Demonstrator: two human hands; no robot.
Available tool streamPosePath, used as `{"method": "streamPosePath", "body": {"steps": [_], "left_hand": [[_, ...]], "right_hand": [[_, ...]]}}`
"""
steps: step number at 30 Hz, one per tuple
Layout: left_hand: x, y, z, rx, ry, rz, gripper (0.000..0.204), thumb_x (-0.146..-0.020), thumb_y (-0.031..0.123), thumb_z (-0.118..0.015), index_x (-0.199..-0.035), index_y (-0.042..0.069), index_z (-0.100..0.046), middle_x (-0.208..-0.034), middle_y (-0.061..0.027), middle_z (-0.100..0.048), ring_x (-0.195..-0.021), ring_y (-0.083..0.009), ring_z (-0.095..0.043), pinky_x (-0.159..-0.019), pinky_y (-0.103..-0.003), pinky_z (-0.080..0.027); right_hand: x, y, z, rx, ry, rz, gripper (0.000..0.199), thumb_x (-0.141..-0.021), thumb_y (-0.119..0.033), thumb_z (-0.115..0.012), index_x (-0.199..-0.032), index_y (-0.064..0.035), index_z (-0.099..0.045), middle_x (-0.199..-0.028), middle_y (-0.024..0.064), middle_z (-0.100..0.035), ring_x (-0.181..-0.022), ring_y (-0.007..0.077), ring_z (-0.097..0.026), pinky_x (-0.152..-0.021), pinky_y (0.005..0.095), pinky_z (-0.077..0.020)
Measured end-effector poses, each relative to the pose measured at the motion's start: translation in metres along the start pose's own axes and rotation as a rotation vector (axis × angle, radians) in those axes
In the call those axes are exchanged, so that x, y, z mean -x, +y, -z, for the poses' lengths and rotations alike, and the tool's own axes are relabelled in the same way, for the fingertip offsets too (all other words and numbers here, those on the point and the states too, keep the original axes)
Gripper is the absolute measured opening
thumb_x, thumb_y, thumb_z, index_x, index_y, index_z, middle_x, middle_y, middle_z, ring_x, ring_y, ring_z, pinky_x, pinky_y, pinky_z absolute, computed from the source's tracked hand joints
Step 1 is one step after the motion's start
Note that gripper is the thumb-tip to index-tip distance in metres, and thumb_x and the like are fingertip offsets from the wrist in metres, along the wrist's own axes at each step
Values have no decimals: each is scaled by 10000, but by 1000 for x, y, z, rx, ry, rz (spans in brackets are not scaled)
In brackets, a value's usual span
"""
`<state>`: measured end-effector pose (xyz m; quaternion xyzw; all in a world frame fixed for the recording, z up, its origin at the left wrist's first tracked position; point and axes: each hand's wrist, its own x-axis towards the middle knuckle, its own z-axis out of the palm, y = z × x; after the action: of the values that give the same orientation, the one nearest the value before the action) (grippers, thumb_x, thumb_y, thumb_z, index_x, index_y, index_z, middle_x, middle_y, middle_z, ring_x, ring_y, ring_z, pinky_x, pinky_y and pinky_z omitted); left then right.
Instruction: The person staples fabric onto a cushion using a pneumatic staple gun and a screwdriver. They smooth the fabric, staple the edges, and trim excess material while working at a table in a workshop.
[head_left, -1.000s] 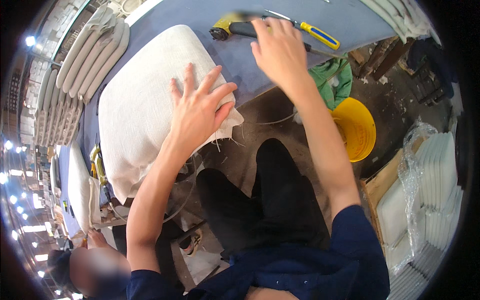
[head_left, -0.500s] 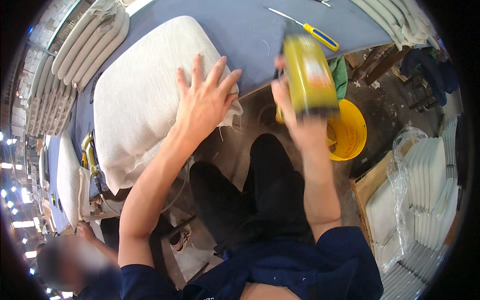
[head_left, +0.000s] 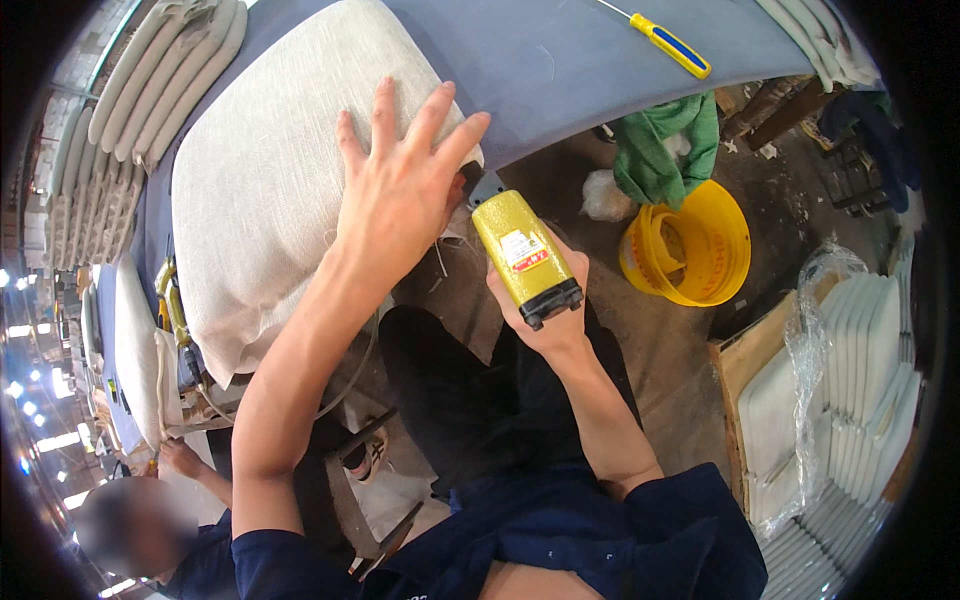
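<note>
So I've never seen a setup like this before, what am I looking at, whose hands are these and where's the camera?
There's no machine arm here: these are a person's own two bare hands. The picture comes from a wide fisheye camera worn on that person's head, looking down, which is why straight edges bend near the rim.

The left hand is spread over a cream fabric-covered cushion on a blue-grey tabletop. The right hand grips a yellow-green tool, its nose close to the cushion's corner; I can't tell whether they touch.

Also on the tabletop is a screwdriver with a yellow and blue handle. Beyond its edge is a yellow bucket. The hand at lower left belongs to somebody else.
</note>
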<state>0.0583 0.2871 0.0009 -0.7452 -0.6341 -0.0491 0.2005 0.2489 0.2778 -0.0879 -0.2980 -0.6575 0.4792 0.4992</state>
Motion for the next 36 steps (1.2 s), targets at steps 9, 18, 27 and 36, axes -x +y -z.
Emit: {"method": "streamPosePath", "body": {"steps": [9, 18, 27, 36], "left_hand": [[0, 3, -2, 17, -4, 23, 658, -840, 156, -853, -1452, 254, -631, -1599, -97, -492, -1540, -496, -352, -1139, -817, -347], [-1, 8, 1, -13, -69, 60, 717, -918, 110, -794, -1559, 322, -554, -1689, -50, -431, -1592, -450, -315, -1209, -787, -314], [-1, 0, -4, -37, -41, 47, 736, -921, 162, -808, -1579, 331, -525, -1690, -39, -431, -1586, -445, -327, -1193, -787, -337], [-1, 3, -1, 0, 95, -15, 616, -891, 245, -843, -1467, 259, -623, -1571, -49, -534, -1511, -470, -417, -1122, -801, -377]], "right_hand": [[6, 3, -1, 27, -14, -50, 441, -830, -112, -851, -1219, 31, -705, -918, 152, -791, -806, 202, -797, -741, 286, -574], [5, 25, 2, 142, -69, 13, 384, -800, -114, -831, -1145, 14, -720, -912, 145, -773, -790, 308, -783, -729, 334, -583], [2, 28, -5, 77, -15, 10, 404, -801, -110, -839, -1164, 15, -714, -910, 163, -777, -806, 346, -778, -733, 355, -587], [-10, 45, 17, 94, -121, 165, 366, -808, -99, -812, -1139, 28, -721, -916, 160, -768, -780, 324, -757, -737, 360, -580]]}}
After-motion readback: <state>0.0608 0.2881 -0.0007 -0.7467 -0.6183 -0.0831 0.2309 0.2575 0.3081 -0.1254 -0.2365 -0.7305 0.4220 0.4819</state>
